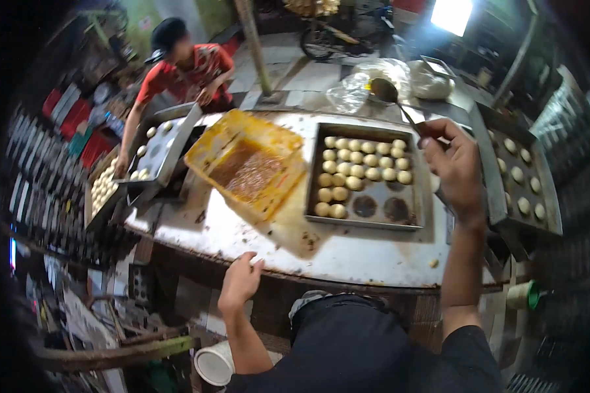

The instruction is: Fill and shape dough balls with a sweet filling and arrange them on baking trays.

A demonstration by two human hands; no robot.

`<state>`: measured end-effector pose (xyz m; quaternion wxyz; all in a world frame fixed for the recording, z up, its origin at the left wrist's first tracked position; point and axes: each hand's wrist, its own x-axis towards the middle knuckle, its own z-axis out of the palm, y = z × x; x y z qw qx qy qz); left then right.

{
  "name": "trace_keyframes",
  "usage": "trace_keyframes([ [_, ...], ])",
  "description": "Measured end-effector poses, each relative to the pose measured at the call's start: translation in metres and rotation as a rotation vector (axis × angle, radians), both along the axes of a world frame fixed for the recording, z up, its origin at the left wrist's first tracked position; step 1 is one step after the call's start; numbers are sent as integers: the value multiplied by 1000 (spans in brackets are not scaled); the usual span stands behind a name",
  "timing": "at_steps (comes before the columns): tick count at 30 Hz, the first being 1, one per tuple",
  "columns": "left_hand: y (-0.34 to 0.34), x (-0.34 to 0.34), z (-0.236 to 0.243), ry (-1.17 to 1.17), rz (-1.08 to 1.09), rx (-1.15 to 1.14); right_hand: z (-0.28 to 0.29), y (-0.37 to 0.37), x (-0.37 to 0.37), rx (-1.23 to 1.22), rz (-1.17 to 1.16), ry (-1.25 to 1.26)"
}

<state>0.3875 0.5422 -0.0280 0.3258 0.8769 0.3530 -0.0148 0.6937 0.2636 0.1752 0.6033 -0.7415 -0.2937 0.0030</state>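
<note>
My right hand [453, 157] is closed around the handle of a dark round ladle [383, 91], lifted over the far right of the table. Below and to its left lies a metal tray [367, 224] with rows of pale dough balls [354, 157]. Two dark round patches show on its bare front part. My left hand [240, 281] hovers by the table's front edge, holding nothing, its thumb and fingers apart. Beyond it sits a tilted yellow plastic tub [269, 203] with glossy brown liquid [248, 171] in it.
Another tray [549, 177] of dough balls stands at the right. A co-worker [189, 72] in red reaches past a tray [189, 121] at the far left, toward more dough balls [103, 187]. Clear plastic bags [373, 75] lie behind the table [373, 259]. A white bucket [215, 363] stands below.
</note>
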Motion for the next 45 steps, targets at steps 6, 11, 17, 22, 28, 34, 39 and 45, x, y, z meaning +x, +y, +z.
trace_keyframes([
  [6,15,0,-27,-33,-215,-96,-152,196,-52,90,-113,-498],
  [11,31,-27,-64,-112,-372,-283,-232,239,-53,-398,17,-246],
  [17,79,-18,-91,138,-512,-230,-227,186,-73,-223,-152,-297],
  [22,87,28,-61,105,-592,-97,-310,66,-126,-501,-403,-21],
  [28,-34,100,-29,5,-1081,-28,-367,-5,-151,-710,-471,-66],
  [34,-205,88,-3,-161,-1448,-180,-329,-116,-227,-602,-259,-277],
  [39,-406,55,-74,75,-1734,-542,-422,-338,-401,-658,-590,176],
  [45,-475,47,-432,-148,-2338,346,-434,-524,-618,-509,-982,874],
])
